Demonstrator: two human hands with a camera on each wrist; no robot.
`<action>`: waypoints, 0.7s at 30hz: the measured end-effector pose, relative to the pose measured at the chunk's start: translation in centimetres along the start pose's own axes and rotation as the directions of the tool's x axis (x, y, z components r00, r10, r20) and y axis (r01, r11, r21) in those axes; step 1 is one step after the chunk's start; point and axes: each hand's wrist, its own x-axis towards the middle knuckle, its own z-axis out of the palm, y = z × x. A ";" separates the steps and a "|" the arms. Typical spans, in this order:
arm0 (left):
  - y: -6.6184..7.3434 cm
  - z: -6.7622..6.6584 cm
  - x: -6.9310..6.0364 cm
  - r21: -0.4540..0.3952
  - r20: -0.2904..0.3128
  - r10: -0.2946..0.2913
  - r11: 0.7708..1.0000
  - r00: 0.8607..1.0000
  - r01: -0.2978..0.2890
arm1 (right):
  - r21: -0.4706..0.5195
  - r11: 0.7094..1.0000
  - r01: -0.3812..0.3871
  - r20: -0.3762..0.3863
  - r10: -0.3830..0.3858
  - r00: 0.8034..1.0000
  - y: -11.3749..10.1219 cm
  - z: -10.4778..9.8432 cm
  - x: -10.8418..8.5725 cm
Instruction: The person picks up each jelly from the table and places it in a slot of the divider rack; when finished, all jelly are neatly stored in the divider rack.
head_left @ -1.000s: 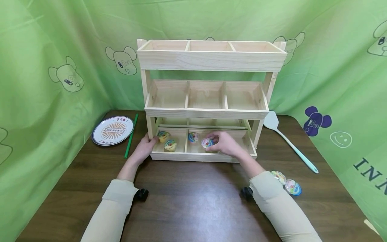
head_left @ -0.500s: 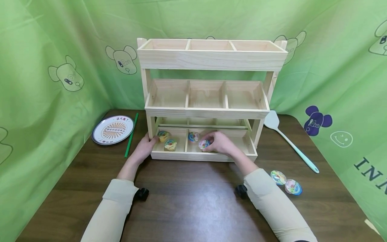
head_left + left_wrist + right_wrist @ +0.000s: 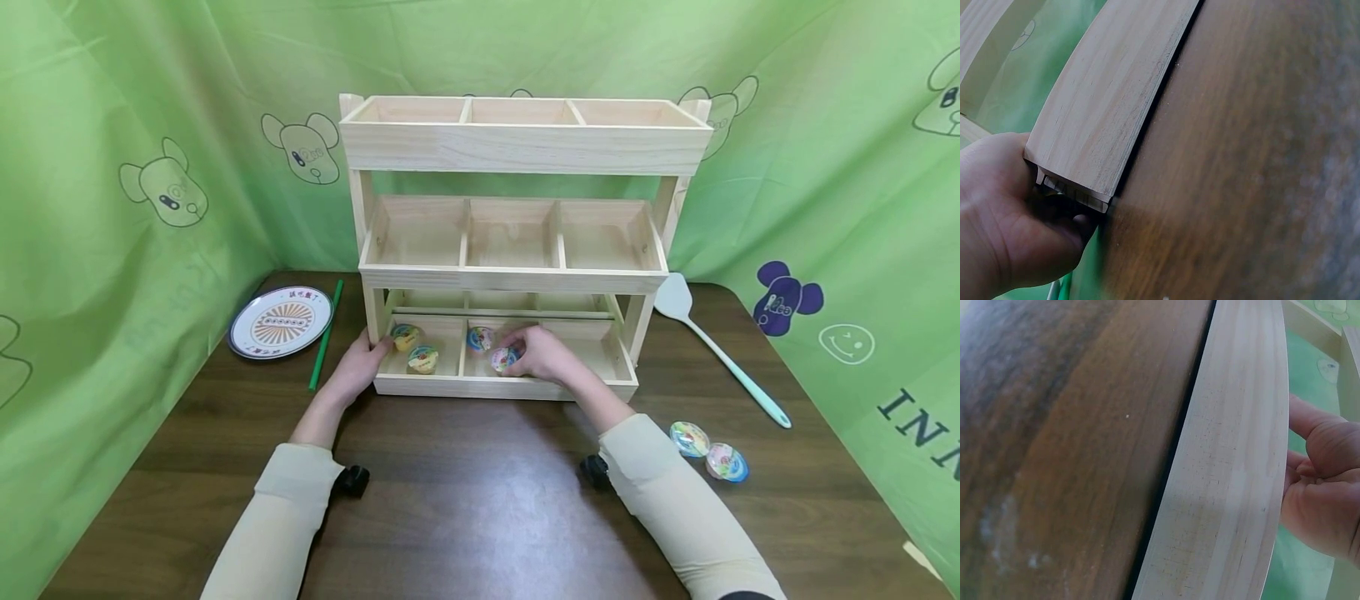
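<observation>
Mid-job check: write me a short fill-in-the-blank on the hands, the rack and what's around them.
1. The person's right grip pinches a small round cup with a printed lid at the ______ tier of the pale wooden three-tier rack.
2. In that tier's leftmost compartment, the number of small yellowish cups is ______.
3. The person's left grip holds the rack's ______ end.
4. Between that grip and the round white plate lies a thin straight stick coloured ______.

Missing words: bottom; two; left; green.

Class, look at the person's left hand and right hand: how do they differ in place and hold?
Place: the left hand is at the left end of the bottom tray; the right hand reaches inside.
Hold: the left hand grips the tray; the right hand pinches a round cup.
Shared: both have pale sleeves.
</observation>
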 end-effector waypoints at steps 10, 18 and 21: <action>-0.1 0.2 0.0 -0.008 0.002 -0.005 1.000 1.000 0.005 | 0.044 0.999 -0.009 -0.019 0.009 1.000 0.0 -0.2 -0.6; 0.0 0.1 -0.1 -0.001 0.006 -0.002 1.000 1.000 0.002 | 0.197 0.976 0.092 -0.124 -0.069 0.990 1.0 -1.4 -2.1; 0.1 -0.1 -0.1 0.005 0.009 0.000 1.000 1.000 0.000 | 0.204 0.970 0.128 -0.146 -0.099 0.984 1.3 -2.2 -2.8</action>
